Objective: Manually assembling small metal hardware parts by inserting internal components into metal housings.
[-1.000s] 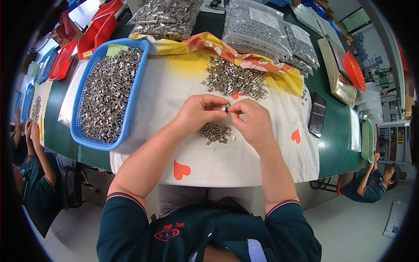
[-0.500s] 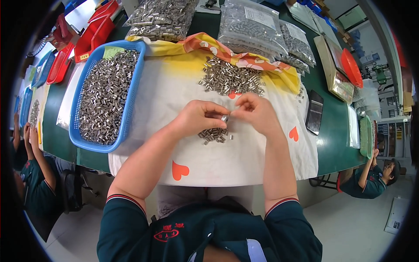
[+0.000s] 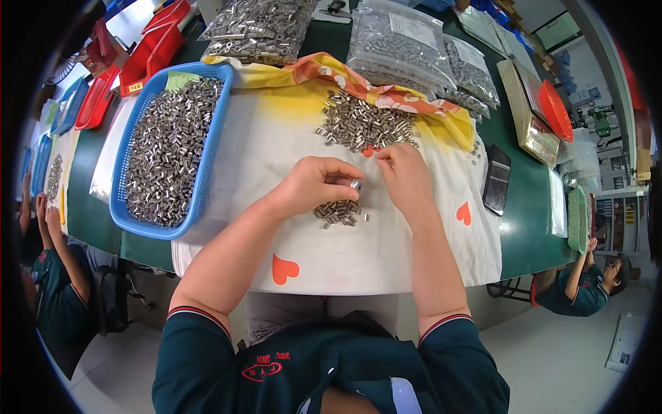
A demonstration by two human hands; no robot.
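Observation:
My left hand pinches a small shiny metal sleeve between thumb and fingers. Just below those fingertips, a small heap of metal sleeves lies on the white cloth. My right hand is at the near edge of a larger pile of metal sleeves. Its fingers are curled together, and whatever they hold, if anything, is too small to make out. A gap separates the two hands.
A blue plastic basket full of sleeves stands at the left. Clear bags of metal parts lie at the back, behind a folded yellow-orange cloth edge. A black phone is at the right. Co-workers sit on both sides.
My right hand has moved away from the left fingertips, up toward the larger pile, its fingers drawn closer together. My left hand stays almost in place with its sleeve.

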